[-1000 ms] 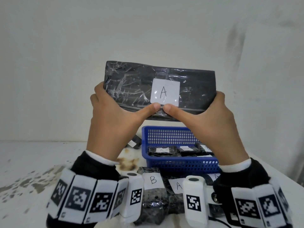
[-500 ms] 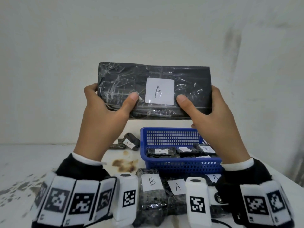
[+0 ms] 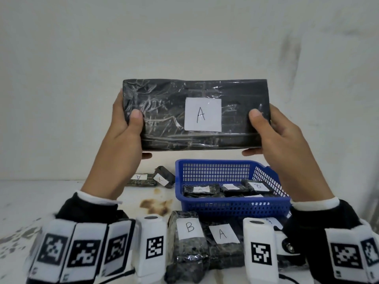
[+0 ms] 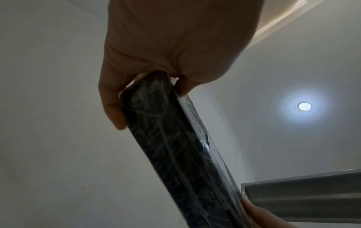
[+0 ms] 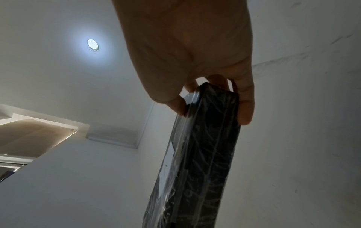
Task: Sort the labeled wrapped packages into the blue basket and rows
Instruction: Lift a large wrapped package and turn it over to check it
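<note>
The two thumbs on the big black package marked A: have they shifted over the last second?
Yes. The left hand and right hand slid apart along the package; their thumbs, which met below the A label, now sit near its ends.

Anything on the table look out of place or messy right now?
Yes: a brown, rust-like stain marks the white table left of the blue plastic basket. Behind it, one small black wrapped package lies askew beside its flat neighbour.
</note>
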A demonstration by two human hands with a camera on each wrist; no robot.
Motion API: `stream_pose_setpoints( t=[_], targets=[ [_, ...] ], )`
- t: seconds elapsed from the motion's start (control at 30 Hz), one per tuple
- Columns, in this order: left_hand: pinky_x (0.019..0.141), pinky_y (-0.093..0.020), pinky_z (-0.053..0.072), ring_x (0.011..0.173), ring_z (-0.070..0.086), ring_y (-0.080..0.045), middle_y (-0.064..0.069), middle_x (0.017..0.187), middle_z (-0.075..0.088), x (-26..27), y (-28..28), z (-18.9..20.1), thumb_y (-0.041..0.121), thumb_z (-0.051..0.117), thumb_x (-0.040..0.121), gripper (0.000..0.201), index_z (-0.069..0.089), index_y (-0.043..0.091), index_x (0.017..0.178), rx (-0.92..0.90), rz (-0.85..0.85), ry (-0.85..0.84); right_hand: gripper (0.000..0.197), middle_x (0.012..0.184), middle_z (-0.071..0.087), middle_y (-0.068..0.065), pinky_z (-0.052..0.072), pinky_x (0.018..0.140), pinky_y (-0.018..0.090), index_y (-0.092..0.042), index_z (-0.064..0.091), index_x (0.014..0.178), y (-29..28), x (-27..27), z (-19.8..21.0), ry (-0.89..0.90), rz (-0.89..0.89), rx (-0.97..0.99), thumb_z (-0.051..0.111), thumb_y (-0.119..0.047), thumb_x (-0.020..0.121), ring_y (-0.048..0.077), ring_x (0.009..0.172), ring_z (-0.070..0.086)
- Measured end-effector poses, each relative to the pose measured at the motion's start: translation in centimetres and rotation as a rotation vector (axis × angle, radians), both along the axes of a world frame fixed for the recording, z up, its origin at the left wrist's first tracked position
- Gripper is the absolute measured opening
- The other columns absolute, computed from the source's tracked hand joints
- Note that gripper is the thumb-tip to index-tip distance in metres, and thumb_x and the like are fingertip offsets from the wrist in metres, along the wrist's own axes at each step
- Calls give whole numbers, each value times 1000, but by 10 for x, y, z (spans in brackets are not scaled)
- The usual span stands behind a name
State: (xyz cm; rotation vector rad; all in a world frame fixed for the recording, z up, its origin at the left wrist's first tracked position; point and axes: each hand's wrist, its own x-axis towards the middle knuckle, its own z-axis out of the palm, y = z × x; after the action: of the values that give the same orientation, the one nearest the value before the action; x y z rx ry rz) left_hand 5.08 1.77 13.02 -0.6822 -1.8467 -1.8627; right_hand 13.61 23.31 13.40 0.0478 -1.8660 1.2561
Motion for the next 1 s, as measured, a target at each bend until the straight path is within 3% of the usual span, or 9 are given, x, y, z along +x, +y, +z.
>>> stream_pose_setpoints(
  t=[0.1, 0.23, 0.3, 0.4, 0.57, 0.6, 0.7, 0.83, 1.0],
  targets=[
    [85, -39, 55, 107, 63, -12, 20, 126, 57, 1, -1, 0, 34, 27, 106, 43, 27, 50, 146, 20, -7, 17, 28, 98, 74, -14, 59, 63, 27, -39, 63, 124, 4, 0, 0, -10, 17, -43, 41, -36, 106, 9, 90, 72],
    [108, -37, 42, 123, 52, -3, 23, 134, 53, -1, -2, 0, 32, 27, 107, 42, 31, 47, 146, 12, 4, 60, 29, 95, 75, -13, 60, 62, 28, -36, 65, 123, 5, 0, -1, -23, 13, -41, 41, -36, 106, 7, 86, 72],
    [111, -29, 36, 126, 47, 1, 23, 138, 50, -3, -3, -1, 31, 28, 106, 42, 32, 45, 146, -6, 11, 81, 29, 95, 74, -12, 60, 63, 29, -33, 64, 126, 5, -1, -1, -24, 3, -30, 42, -35, 106, 7, 83, 72],
    [92, -5, 32, 122, 46, 7, 25, 136, 49, -3, -3, -1, 30, 28, 106, 42, 32, 43, 146, -32, 47, 89, 27, 97, 74, -11, 61, 65, 29, -34, 64, 125, 2, -1, 0, -24, -2, -18, 44, -35, 105, 8, 85, 73],
    [70, 5, 32, 90, 48, 28, 33, 113, 55, 0, -3, 0, 28, 36, 103, 39, 38, 44, 139, -46, 79, 84, 25, 103, 73, -7, 62, 66, 27, -33, 61, 123, -2, 0, -1, -30, -19, 24, 51, -38, 101, 12, 89, 72],
    [70, 3, 34, 90, 50, 26, 32, 110, 55, 0, -2, -1, 30, 39, 102, 38, 38, 42, 138, -44, 75, 85, 25, 103, 73, -6, 62, 66, 26, -33, 60, 124, -3, 1, -1, -27, -30, 41, 52, -39, 100, 13, 89, 72],
    [81, -12, 35, 114, 53, -5, 13, 121, 56, 2, -1, -4, 35, 49, 98, 43, 37, 37, 139, -50, 115, 113, 28, 102, 72, -10, 63, 73, 30, -35, 59, 122, -7, 1, -2, -22, -53, 60, 59, -44, 95, 13, 91, 72],
    [76, -3, 35, 112, 52, -3, 13, 132, 50, 10, 4, -4, 52, 73, 73, 84, 27, 32, 140, -156, 138, 115, 55, 107, 66, -19, 59, 89, 34, -33, 52, 130, -11, 1, -3, -41, -109, 111, 70, -53, 82, 4, 98, 66],
    [91, -23, 36, 118, 49, -9, 5, 139, 44, 6, 11, -10, 58, 82, 53, 114, 19, 22, 141, -216, 210, 81, 72, 99, 55, -31, 44, 65, 0, -40, 40, 124, -18, 1, -5, -89, -132, 175, 80, -58, 66, -23, 83, 53]
  ],
)
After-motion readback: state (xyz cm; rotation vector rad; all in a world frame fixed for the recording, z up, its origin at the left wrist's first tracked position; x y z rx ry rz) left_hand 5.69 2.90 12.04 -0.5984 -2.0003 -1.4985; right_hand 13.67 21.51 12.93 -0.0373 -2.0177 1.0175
